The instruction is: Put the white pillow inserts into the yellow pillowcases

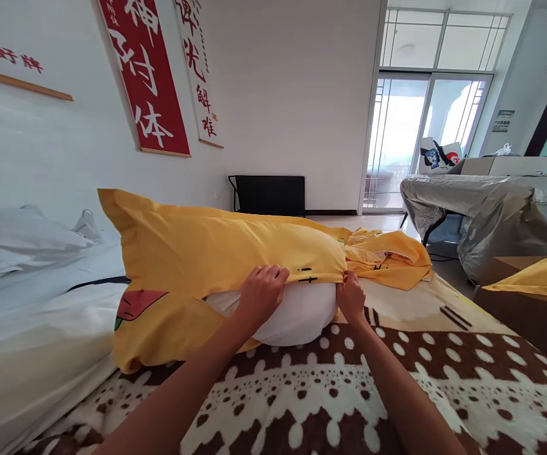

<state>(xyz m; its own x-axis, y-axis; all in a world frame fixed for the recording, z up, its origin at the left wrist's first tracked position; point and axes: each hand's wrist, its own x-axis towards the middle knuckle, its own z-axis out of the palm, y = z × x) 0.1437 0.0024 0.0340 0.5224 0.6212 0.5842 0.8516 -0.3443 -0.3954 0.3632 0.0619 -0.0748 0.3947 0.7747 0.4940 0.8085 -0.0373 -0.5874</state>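
A yellow pillowcase (183, 246) with a watermelon print lies on the bed, partly covering a white pillow (297, 316). The pillow bulges out of the opening on the near side. My left hand (264, 287) is closed on the upper edge of the opening, near its middle. At the right end of that edge, my right hand (350, 296) pinches the pillowcase cloth. More crumpled yellow fabric (391, 253) lies just beyond my right hand.
A brown and cream patterned blanket (302, 385) covers the bed. White bedding (31, 316) is heaped at the left. At the right stand a cardboard box (529, 316) with yellow cloth (539, 275) over it and a plastic-covered table (482, 196). A black panel (271, 194) stands by the wall.
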